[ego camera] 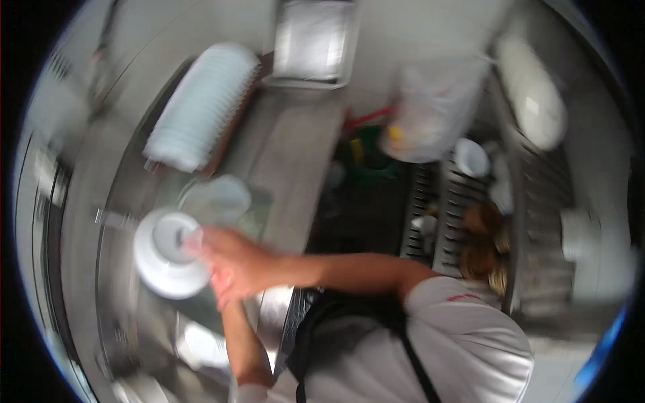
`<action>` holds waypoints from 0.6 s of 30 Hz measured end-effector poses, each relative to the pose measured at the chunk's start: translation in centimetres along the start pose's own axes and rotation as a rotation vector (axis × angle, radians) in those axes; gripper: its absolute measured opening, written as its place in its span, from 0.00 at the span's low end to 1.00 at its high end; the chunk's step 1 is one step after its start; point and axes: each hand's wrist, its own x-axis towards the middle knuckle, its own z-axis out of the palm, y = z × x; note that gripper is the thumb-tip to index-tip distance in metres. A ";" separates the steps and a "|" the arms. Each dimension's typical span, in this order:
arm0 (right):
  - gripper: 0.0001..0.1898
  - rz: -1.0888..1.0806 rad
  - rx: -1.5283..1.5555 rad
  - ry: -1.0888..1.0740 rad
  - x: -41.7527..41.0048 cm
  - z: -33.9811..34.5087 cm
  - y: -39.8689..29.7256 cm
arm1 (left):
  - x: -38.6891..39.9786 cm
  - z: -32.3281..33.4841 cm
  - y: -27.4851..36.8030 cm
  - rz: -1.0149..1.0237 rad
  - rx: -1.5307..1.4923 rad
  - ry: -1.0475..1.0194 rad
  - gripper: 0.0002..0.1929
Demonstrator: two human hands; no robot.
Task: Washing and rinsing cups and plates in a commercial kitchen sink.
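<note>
A white bowl point(158, 274) is held with its foot ring and underside facing up; a small dark mark shows on its base. My right hand point(242, 257) reaches across from the right, its fingers on the bowl's base. My left hand point(225, 291) is at the bowl's near rim, partly covered by my right hand and blurred. Beneath and beyond the bowl is a steel sink basin point(257, 214) that seems to contain water. Another pale bowl point(219, 199) sits in it, just past my hands.
A long stack of pale dishes point(206, 106) lies in a brown rack beyond the sink. White dishes point(201, 345) are at the near left. A metal tray point(315, 43) stands at the back. On the right are a plastic bag point(438, 101), floor grating point(446, 216) and a white bowl point(472, 157).
</note>
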 end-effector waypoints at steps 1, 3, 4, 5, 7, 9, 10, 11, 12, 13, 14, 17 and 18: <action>0.68 0.100 -0.186 -0.056 0.8 1.2 -1.0 | 1.8 0.8 -0.7 0.016 0.135 0.031 0.27; 0.67 0.266 -0.172 -0.010 2.2 1.9 -1.2 | 4.8 2.7 -2.8 0.205 0.692 0.139 0.27; 0.59 0.320 -0.150 0.137 2.6 1.5 -0.8 | 6.1 3.7 -3.9 0.407 1.382 0.317 0.27; 0.53 0.273 -0.086 0.383 2.7 0.4 -0.1 | 7.4 4.8 -5.2 0.508 1.787 0.405 0.27; 0.40 0.467 0.127 0.669 2.6 -2.0 1.0 | 9.5 6.8 -7.8 0.580 1.811 0.250 0.27; 0.31 0.405 -0.115 1.013 3.3 -5.4 2.5 | 10.5 8.4 -9.4 0.371 1.334 -0.068 0.31; 0.25 0.371 0.118 1.066 2.7 -7.9 2.6 | 10.3 9.3 -9.4 0.395 1.350 -0.017 0.31; 0.22 0.435 0.088 1.085 1.9 -10.6 2.5 | 10.1 9.8 -9.0 0.215 1.392 -0.071 0.32; 0.23 0.354 0.110 1.095 0.7 -13.1 1.7 | 9.9 10.1 -8.0 0.056 1.412 -0.067 0.34; 0.23 0.382 -0.180 1.140 -0.6 -16.2 0.8 | 8.5 10.0 -6.5 0.091 1.673 0.048 0.34; 0.22 0.311 0.067 1.229 -2.0 -18.9 -0.4 | 7.2 9.6 -4.4 0.032 1.758 0.198 0.33; 0.17 0.412 0.318 1.625 -8.7 -28.5 -5.7 | 1.5 7.0 4.7 -0.146 1.767 0.757 0.20; 0.14 0.443 0.169 1.595 -11.8 -31.7 -8.5 | 0.4 5.3 8.4 -0.118 1.743 0.753 0.20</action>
